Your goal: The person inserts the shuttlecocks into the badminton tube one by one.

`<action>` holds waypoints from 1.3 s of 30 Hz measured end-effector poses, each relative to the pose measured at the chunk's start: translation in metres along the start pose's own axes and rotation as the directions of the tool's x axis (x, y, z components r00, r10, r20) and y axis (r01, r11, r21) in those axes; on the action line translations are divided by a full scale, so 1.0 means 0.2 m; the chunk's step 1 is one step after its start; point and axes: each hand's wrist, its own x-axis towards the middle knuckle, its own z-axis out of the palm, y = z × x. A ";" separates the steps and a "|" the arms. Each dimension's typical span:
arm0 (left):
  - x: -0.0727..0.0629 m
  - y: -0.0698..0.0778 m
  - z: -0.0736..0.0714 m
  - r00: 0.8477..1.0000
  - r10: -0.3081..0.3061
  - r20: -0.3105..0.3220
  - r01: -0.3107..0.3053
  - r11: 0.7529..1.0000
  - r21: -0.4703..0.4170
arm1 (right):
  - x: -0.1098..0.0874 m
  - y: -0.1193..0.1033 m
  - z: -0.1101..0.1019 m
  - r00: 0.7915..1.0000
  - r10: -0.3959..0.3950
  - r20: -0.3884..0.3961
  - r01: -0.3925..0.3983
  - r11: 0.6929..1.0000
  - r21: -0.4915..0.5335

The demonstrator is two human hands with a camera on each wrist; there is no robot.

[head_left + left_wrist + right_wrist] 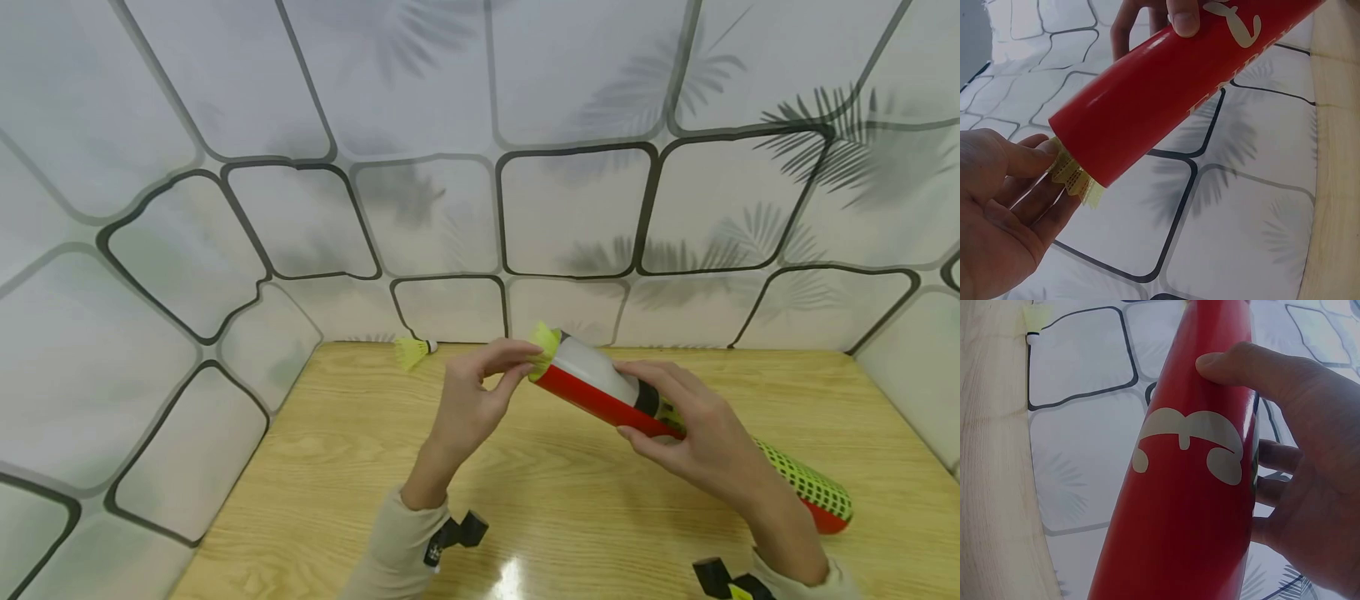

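A long red, white and green shuttlecock tube is held tilted above the table, its open end up and to the left. My right hand grips it around the middle, thumb on the red side. At the open end, my left hand pinches the skirt of a yellow shuttlecock between thumb and fingers. That skirt pokes out of the tube's mouth; the rest of the shuttlecock is hidden inside. In the right wrist view the fingers behind the tube are partly covered.
Another yellow shuttlecock lies at the table's back edge, left of the hands. The wooden table meets a patterned backdrop behind it and at both sides.
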 end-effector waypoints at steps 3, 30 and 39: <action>0.00 0.00 0.01 1.000 -0.007 -0.007 0.007 1.000 -0.005 | 0.00 0.00 0.00 1.000 0.000 0.001 0.000 1.000 -0.003; -0.01 -0.03 0.04 0.979 -0.059 0.194 0.085 0.988 -0.127 | 0.00 0.01 -0.01 1.000 0.003 0.014 -0.002 1.000 -0.022; -0.01 -0.03 0.05 0.970 -0.036 0.239 0.081 0.981 -0.179 | 0.00 0.01 -0.02 1.000 0.002 0.009 -0.002 1.000 -0.027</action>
